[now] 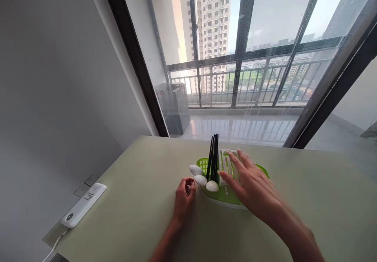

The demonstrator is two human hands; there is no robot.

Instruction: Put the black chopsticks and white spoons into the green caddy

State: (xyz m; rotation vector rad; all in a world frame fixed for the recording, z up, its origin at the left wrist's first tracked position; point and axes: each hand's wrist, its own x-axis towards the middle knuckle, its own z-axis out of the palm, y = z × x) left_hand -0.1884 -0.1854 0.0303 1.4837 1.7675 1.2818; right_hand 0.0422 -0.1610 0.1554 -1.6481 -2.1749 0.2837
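A green plastic utensil holder (259, 168) lies on the pale green table (132, 199). Black chopsticks (213, 156) stand upright in it, and three white spoons (201, 180) stick out of its left side. A white slotted insert (226, 164) sits in its middle. My right hand (250, 183) hovers flat over the holder, fingers spread, fingertips at the white insert. My left hand (184, 195) rests on the table just left of the spoons, fingers curled with nothing visible in them.
A white power strip (84, 204) with a cable lies at the table's left edge, next to a wall socket (91, 180). Behind the table is a large window with a dark frame, and a grey appliance (173, 107) stands on the balcony.
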